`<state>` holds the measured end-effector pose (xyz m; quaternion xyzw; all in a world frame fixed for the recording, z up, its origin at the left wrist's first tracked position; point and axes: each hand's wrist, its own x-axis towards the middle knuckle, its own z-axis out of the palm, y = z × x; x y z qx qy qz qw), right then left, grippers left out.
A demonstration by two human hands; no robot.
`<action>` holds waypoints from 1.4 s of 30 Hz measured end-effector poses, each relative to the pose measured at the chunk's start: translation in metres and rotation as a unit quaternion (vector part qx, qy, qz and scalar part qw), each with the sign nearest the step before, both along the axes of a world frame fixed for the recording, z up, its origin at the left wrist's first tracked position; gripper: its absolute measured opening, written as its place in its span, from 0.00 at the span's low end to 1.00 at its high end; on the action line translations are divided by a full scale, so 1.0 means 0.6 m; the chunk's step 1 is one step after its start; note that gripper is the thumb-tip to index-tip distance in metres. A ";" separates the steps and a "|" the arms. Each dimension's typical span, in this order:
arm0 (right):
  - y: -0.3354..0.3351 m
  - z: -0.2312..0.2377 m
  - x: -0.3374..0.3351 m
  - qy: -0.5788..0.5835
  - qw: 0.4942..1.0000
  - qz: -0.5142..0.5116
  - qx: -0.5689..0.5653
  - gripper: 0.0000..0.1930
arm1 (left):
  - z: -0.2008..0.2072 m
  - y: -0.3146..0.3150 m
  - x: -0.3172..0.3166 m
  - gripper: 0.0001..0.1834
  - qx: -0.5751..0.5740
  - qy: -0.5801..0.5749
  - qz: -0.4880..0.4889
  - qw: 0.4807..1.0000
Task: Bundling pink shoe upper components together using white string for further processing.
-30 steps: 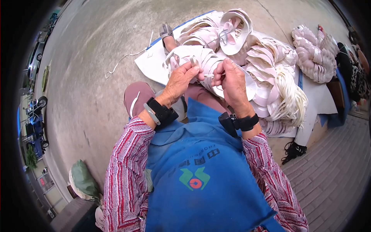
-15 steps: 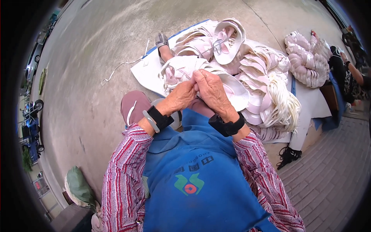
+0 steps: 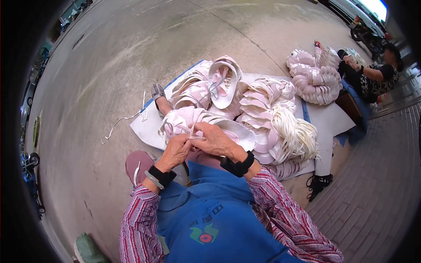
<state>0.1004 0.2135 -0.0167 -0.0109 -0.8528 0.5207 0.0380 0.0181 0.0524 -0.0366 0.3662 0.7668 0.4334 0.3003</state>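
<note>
My left hand (image 3: 175, 151) and my right hand (image 3: 215, 139) meet over a bundle of pale pink and white shoe uppers (image 3: 186, 119) in front of my lap. Both pinch a thin white strap (image 3: 196, 137) stretched between the fingers, close against the bundle. Each wrist wears a black band, and a blue apron (image 3: 215, 219) covers my lap. More stacked pink uppers (image 3: 223, 83) lie just beyond my hands on a white sheet (image 3: 144, 131).
A heap of white straps (image 3: 296, 138) lies to the right of the stacks. Another person (image 3: 372, 74) sits at far right beside a second pile of uppers (image 3: 313, 76). A loose white cord (image 3: 123, 122) trails left on the concrete. My pink shoe (image 3: 138, 164) rests lower left. Brick paving runs along the right.
My hands have come together and lowered from the raised, apart grip, and now pinch the strap close to the bundle. The view has tilted, showing more of the far ground.
</note>
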 end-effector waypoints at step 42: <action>0.004 -0.021 0.085 -0.212 0.951 0.051 -0.217 0.09 | -0.032 -0.005 0.020 0.10 -0.002 -0.104 0.044 0.994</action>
